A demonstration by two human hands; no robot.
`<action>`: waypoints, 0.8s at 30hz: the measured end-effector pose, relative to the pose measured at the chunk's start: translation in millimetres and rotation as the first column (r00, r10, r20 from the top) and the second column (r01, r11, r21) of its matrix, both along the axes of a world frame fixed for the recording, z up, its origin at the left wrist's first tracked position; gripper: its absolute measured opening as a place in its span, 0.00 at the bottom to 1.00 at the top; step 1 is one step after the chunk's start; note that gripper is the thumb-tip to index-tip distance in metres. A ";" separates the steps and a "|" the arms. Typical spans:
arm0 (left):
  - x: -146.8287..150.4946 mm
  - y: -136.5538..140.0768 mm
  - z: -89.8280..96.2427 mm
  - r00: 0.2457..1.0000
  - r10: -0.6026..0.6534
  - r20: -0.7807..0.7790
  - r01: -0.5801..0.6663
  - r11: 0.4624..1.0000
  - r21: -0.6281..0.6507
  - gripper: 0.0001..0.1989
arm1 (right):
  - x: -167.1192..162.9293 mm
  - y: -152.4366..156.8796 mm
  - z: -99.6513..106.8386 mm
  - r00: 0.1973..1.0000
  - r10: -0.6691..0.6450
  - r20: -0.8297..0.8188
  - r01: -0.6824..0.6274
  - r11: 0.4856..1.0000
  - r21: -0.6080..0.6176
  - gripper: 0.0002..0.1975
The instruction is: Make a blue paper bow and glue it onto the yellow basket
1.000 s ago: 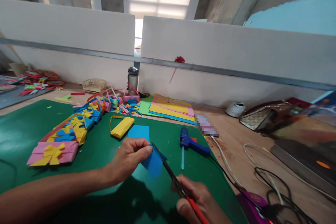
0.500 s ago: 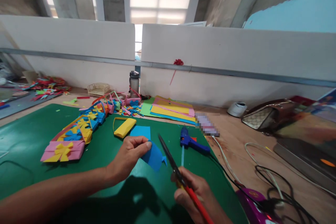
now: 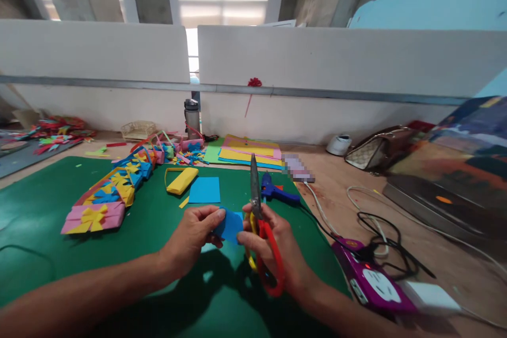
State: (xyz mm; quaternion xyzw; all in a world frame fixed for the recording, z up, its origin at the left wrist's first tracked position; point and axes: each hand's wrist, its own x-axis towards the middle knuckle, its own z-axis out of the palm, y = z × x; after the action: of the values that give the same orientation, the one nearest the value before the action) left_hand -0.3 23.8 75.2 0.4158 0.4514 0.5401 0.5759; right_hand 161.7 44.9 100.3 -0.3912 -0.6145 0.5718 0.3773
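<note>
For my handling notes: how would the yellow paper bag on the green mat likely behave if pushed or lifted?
The yellow paper bag looks folded from paper, so probably light. Its boxy shape suggests sliding over rolling. The thin handle would likely bend if grabbed.

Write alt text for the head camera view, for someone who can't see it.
A person's left hand and right hand hold blue paper over a green mat; the right also holds scissors. Beyond are a yellow paper bag, a blue sheet and a glue gun.
</note>
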 end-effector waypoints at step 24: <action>-9.1 -12.1 -16.6 0.997 -0.032 -0.076 0.034 0.999 0.033 0.16 | -14.1 4.9 -17.3 0.994 -0.027 -0.110 0.028 1.000 0.010 0.17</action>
State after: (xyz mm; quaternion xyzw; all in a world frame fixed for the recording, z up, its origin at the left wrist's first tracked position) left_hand -9.4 11.6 58.6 0.4528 0.4566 0.5222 0.5602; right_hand 147.6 49.7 83.0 -0.3653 -0.5908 0.5836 0.4207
